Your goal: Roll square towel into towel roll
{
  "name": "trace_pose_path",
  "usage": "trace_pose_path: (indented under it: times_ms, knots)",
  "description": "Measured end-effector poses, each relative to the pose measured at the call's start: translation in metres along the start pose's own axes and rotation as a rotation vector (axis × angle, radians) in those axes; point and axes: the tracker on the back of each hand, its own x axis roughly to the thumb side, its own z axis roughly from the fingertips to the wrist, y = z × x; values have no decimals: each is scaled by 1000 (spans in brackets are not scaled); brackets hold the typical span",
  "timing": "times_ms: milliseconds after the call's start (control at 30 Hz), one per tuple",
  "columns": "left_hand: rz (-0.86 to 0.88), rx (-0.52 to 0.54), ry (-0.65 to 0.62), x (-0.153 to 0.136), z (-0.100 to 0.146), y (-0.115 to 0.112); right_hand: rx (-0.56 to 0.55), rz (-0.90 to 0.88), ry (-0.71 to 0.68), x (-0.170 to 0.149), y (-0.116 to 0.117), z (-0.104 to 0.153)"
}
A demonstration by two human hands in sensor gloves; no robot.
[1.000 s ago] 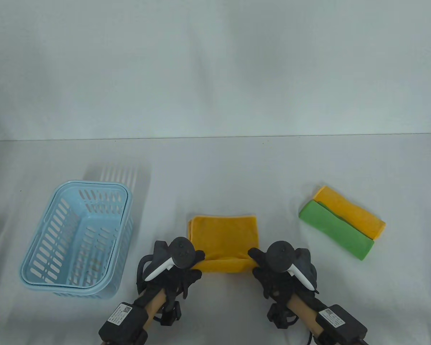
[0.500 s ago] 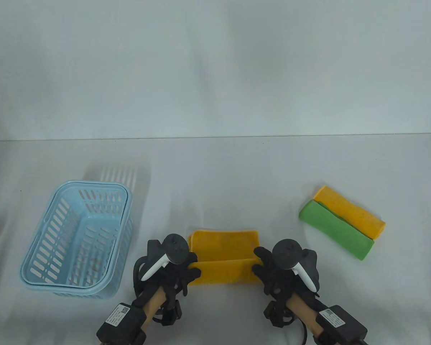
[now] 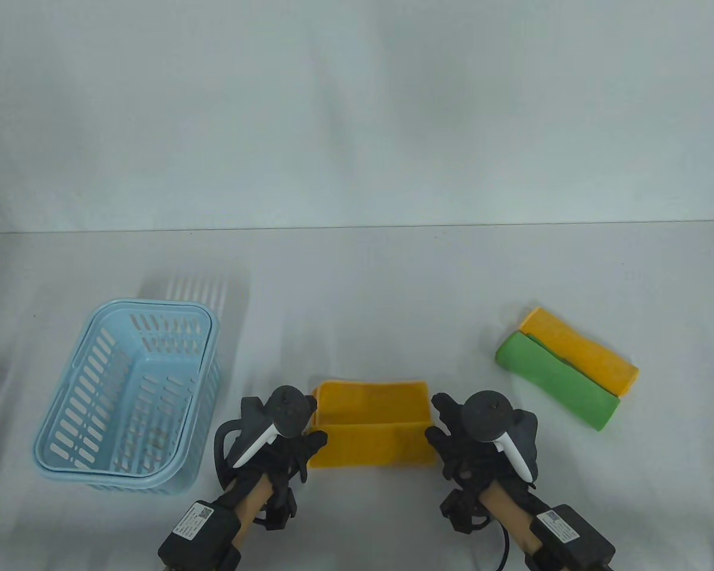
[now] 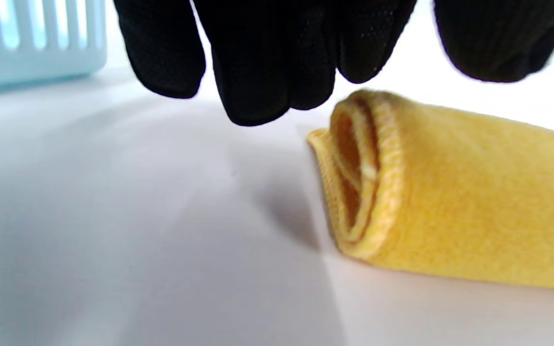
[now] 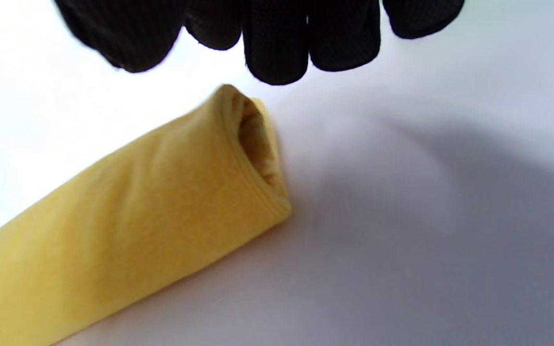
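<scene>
Table view showed yellow towel [image 3: 370,431] part-rolled, left hand [image 3: 282,443] and right hand [image 3: 473,443] flanking its ends, fingers relaxed, gripping nothing.

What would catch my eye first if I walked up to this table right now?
Probably the bright yellow towel at the near middle of the table, partly rolled, with a black-gloved left hand and right hand at its two ends. Next, a pale blue slotted basket stands to the left. To the right, a green roll and a yellow roll lie side by side.
</scene>
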Motion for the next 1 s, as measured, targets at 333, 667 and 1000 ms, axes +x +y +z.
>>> trace_pose_path:
  times_ms: [333,667,1000]
  knots:
    - [-214,-18,-207,32,11,-10,69,243,-168,24,20,9]
    - [-317,-119,-171,31,0,-35,264,406,-88,23,36,-3]
    - [-352,-135,-144,30,-3,-39,198,377,-87,18,40,-8]
